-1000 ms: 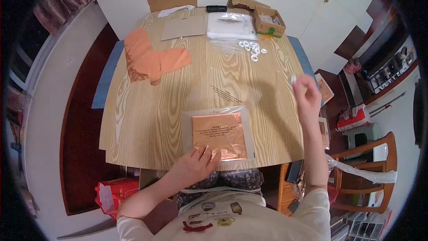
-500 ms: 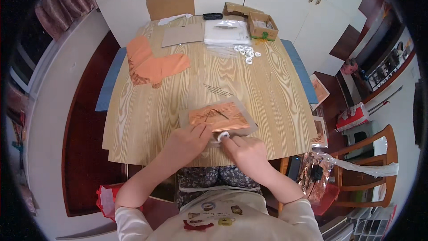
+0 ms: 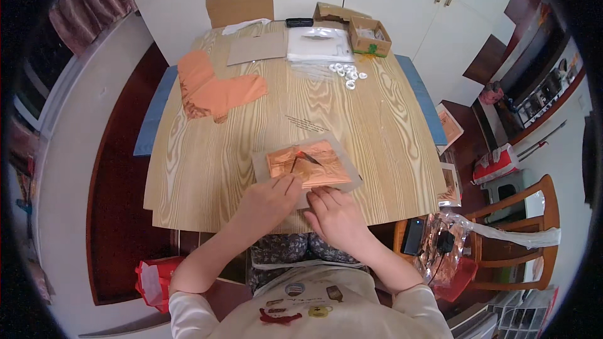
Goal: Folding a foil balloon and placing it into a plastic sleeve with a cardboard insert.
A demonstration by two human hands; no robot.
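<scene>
In front of me at the near table edge lies a clear plastic bag (image 3: 353, 170) holding a grey board and a folded, shiny copper-orange foil sheet (image 3: 314, 163). A dark bent line shows across the foil. My left hand (image 3: 271, 201) is closed on the bag's near left part, fingers together over the edge of the foil; its thumb is hidden. My right hand (image 3: 338, 212) lies on the bag's near edge, fingers stretched out and thumb apart. No white ring shows at the right hand; whether one is under it is hidden.
Several white rings (image 3: 350, 76) lie near a stack of clear bags (image 3: 319, 47) at the back. A grey board (image 3: 256, 48) and an open cardboard box (image 3: 370, 41) flank the stack. Orange foil pieces (image 3: 220, 91) lie at the left. A wooden chair (image 3: 546, 232) stands at the right.
The white ring that was under my right fingertips is no longer visible. My right hand has flattened onto the bag's near edge. The left hand has shifted slightly right.
</scene>
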